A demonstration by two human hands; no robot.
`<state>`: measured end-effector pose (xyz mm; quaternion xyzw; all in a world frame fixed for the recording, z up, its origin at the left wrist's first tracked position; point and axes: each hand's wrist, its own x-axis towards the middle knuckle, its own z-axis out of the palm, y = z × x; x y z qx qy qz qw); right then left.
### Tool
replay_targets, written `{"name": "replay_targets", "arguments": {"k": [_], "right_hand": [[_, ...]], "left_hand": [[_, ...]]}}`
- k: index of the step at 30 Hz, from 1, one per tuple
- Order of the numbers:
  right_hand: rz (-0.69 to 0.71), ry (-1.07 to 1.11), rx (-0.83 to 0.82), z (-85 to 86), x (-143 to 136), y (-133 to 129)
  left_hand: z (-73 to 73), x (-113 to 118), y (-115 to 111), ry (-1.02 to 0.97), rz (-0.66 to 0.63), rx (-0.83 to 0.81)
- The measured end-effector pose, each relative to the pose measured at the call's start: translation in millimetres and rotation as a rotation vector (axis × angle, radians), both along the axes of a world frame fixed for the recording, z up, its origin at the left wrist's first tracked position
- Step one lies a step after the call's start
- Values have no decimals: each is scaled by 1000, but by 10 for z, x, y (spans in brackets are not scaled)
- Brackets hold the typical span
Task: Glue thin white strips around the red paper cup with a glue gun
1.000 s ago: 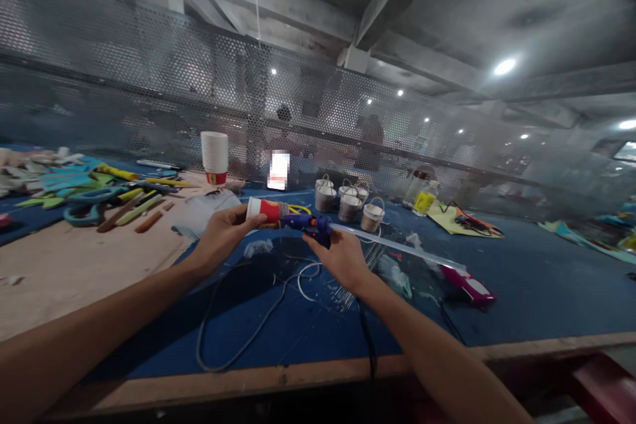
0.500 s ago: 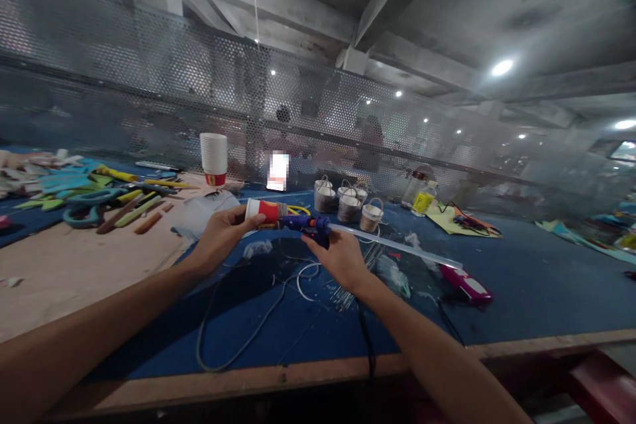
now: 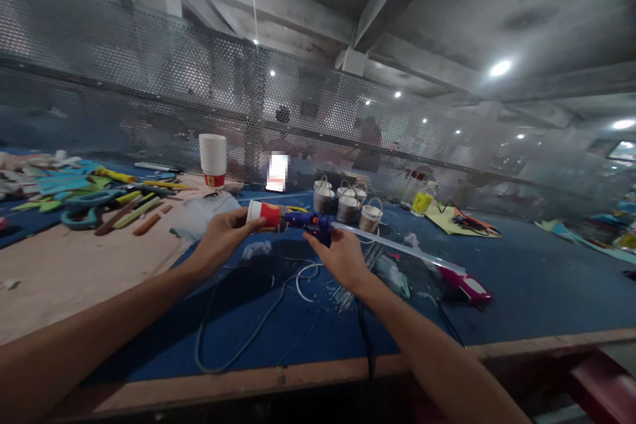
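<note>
In my left hand [image 3: 227, 233] is a red-and-white paper cup [image 3: 269, 214], held on its side with the base toward the right. My right hand [image 3: 344, 253] grips a blue glue gun [image 3: 309, 220]. Its nozzle points left at the cup's base; whether the tip touches the cup I cannot tell. Out of the gun's back end a long clear glue stick [image 3: 402, 249] runs to the right. A grey cord [image 3: 206, 324] loops on the blue table below the cup. Beyond the gun stand several small cord-wrapped buckets with handles [image 3: 348, 207].
A stack of paper cups [image 3: 213, 160] stands at the back left. Teal scissors [image 3: 82, 215] and several tools lie left on a wooden board [image 3: 99, 278]. A lit phone [image 3: 277, 172] leans at the mesh screen. On the right are a yellow-labelled bottle [image 3: 424, 200] and a magenta device [image 3: 467, 286].
The glue gun has shifted very slightly to the right, its nozzle still by the cup's base. Both hands keep their hold and otherwise hardly move.
</note>
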<state>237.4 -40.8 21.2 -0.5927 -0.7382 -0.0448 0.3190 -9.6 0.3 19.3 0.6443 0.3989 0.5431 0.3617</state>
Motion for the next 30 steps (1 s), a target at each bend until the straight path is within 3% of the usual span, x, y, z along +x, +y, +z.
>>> {"name": "replay_targets", "arguments": {"k": [10,18,23,26,30], "right_hand": [[-19,-11,10,0,16,23],[-16,17,13,9,25,28],[1,77,22,-10,42,52],[27,231,-43,13,64,61],[201,657,-189,64,118,132]], "left_hand": [[38,37,-46,26,-8,4],[-17,0,-34,67,-43,45],[38,30,-102,82,-40,54],[67,48,-136,109,7,88],[49,42,-113,102,26,104]]}}
